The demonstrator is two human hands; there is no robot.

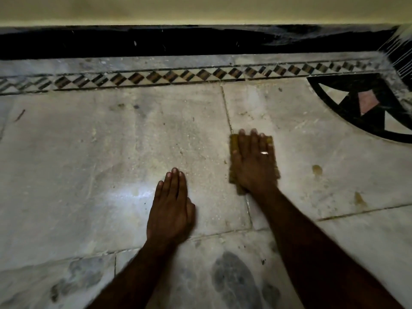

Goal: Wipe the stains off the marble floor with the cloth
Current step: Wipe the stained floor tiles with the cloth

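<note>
Left hand point(171, 210) flat, right hand point(254, 163) mostly hiding cloth point(233, 177)

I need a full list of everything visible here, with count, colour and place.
wall: one, cream, top
skirting: one, black, at the wall's foot
border strip: one, black, brown and white diamonds, below the skirting
inlay motif: one, black with pink, far right
marble floor: one, grey-white, fills the view
cloth: one, yellow, centre-right on the floor
stains: two, yellow-brown, right of the cloth
ring: one, silver, on a finger over the cloth
left hand: one, flat on the floor
right hand: one, flat on the cloth
</note>
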